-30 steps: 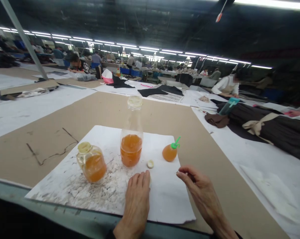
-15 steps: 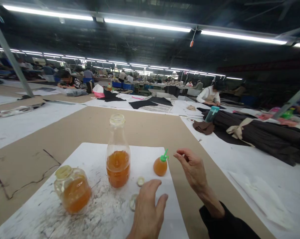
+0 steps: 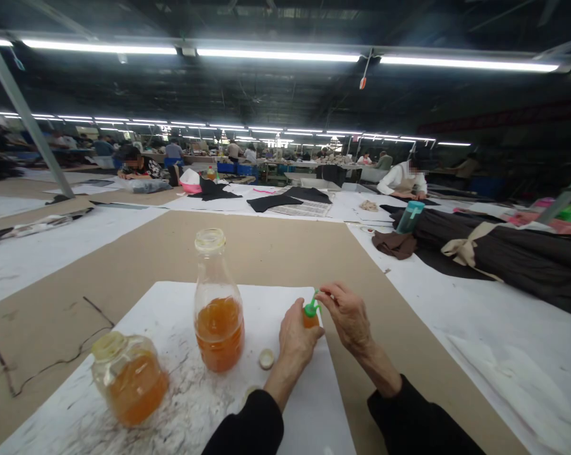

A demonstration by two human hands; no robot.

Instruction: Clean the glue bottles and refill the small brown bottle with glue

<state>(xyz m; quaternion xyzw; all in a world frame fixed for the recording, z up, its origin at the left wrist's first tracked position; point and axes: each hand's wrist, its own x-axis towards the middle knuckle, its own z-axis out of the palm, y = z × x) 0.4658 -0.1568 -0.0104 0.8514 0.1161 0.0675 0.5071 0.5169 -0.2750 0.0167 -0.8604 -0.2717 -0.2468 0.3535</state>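
A small round squeeze bottle (image 3: 310, 320) of orange liquid stands near the right edge of the white sheet (image 3: 266, 294). Wrapped round its body is my left hand (image 3: 295, 338), hiding most of it. My right hand (image 3: 346, 316) comes from the right, thumb and forefinger pinched at the tip of the bottle's green nozzle (image 3: 310, 309). To the left stands a tall clear bottle (image 3: 219, 325), uncapped and partly filled with orange liquid. A squat clear jar (image 3: 131, 379), also holding orange liquid, leans at the far left. Near my left wrist lies a pale round cap (image 3: 266, 359); another is partly hidden by my sleeve.
Brown paper (image 3: 276, 246) covers the table under the white sheet. Left of the jar lies a thin dark cord (image 3: 62, 360). Dark fabric rolls (image 3: 517, 253) and a teal bottle (image 3: 410, 217) are at the right. Co-workers (image 3: 403, 180) sit at tables farther back.
My left hand has moved forward and right from beside the caps and closed round the small bottle. My right hand has moved slightly left, to the nozzle.
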